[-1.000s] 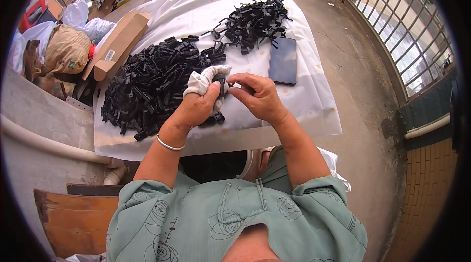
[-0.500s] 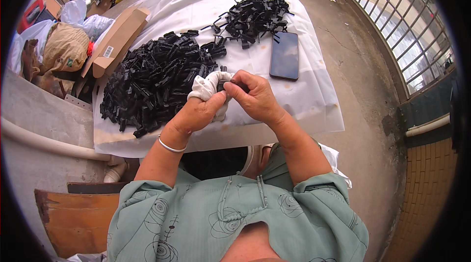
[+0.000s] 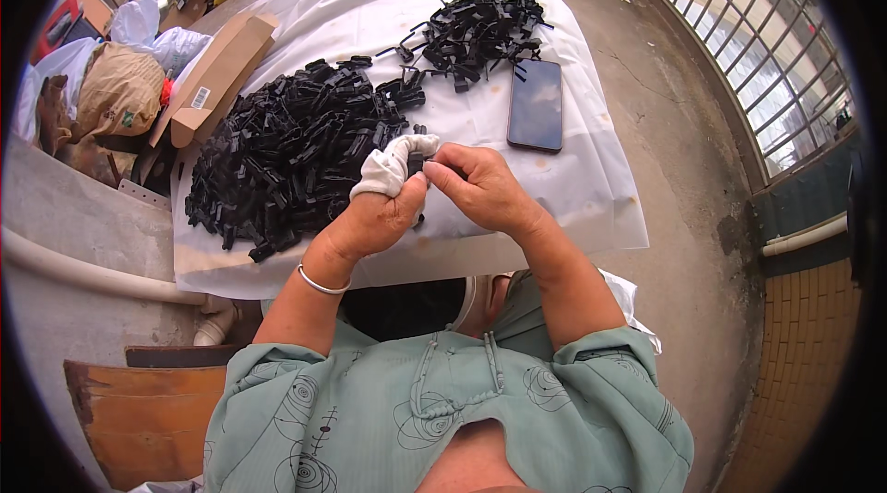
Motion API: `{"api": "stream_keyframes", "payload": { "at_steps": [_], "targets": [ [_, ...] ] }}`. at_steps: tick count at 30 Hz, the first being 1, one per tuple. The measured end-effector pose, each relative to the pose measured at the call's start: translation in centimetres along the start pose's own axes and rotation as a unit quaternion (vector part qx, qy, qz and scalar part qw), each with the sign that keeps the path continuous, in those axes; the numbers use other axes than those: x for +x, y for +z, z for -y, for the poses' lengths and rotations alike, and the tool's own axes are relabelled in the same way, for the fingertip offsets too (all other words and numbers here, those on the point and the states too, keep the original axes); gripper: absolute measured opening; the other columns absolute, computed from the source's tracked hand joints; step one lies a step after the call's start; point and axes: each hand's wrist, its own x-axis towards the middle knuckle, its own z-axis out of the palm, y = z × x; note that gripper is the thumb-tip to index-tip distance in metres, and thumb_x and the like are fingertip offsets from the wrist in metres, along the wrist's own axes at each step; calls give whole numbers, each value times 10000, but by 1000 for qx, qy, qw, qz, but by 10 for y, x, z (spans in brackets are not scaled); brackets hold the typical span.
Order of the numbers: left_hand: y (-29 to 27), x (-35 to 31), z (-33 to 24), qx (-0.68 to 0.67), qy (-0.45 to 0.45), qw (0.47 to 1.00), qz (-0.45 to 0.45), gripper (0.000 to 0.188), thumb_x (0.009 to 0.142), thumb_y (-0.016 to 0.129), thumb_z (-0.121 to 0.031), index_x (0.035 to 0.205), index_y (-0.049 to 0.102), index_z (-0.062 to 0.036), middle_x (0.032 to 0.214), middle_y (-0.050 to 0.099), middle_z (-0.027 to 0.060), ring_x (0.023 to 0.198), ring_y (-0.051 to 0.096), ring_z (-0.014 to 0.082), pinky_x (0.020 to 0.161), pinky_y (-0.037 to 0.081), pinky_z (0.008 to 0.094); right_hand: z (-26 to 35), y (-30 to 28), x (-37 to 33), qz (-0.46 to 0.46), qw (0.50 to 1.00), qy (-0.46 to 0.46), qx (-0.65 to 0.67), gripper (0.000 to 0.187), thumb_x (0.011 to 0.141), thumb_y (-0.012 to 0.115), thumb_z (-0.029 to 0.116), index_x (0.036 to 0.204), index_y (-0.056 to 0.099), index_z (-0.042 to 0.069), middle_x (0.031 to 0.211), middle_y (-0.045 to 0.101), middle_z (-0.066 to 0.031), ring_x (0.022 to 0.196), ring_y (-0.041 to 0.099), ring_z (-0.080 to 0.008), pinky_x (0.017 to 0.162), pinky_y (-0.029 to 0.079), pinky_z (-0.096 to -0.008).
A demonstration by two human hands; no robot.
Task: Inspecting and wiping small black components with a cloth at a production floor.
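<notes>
My left hand (image 3: 383,214), with white cloth (image 3: 379,173) around its fingers, is closed on a small black plastic part (image 3: 416,163). My right hand (image 3: 480,186) meets it at the same part, thumb and bent fingers pinched together at its right edge. What the right fingertips grip is too small to make out. Left of my hands spreads a large heap of black plastic pieces (image 3: 286,151). Farther back to the right lies a smaller pile of black pieces (image 3: 480,31), some with thin sticks jutting out.
A dark smartphone (image 3: 536,105) lies on the white sheet (image 3: 591,170) covering the table. An open cardboard box (image 3: 217,77) rests at the left edge, near bags and a brown sack (image 3: 120,91). Barred railing (image 3: 758,40) stands at the right, beyond the concrete floor.
Both hands stay together around the black part. My right fingers have shifted slightly at its edge, and the cloth on the left hand has turned a little.
</notes>
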Motion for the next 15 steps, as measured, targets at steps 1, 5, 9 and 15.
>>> {"api": "stream_keyframes", "payload": {
  "at_steps": [1,5,9,15],
  "targets": [
    [0,-1,-2,-17,-12,1000,21,324,821,439,-63,1136,471,9,848,515,64,747,455,132,714,420,262,2,1,0,-15,1000,17,21,188,874,584,167,773,578,9,626,486,37,589,396,-50,521,364,-225],
    [1,-1,-6,-12,-25,999,30,333,822,436,-61,1145,467,12,834,518,66,745,461,142,727,421,270,6,3,1,-41,996,34,71,174,854,616,159,757,592,17,636,497,50,596,406,-39,525,364,-215],
    [3,6,4,87,114,990,17,328,829,443,-58,1149,466,13,872,521,68,768,469,140,736,426,277,-2,9,2,-51,994,10,101,153,862,603,149,788,595,15,653,508,45,605,414,-37,538,370,-210],
    [-2,2,4,35,61,997,19,322,843,453,-47,1162,463,2,860,502,42,746,476,116,686,423,260,0,6,1,-61,996,-21,54,156,895,549,155,856,585,9,679,513,30,623,419,-51,556,379,-220]
  ]
}}
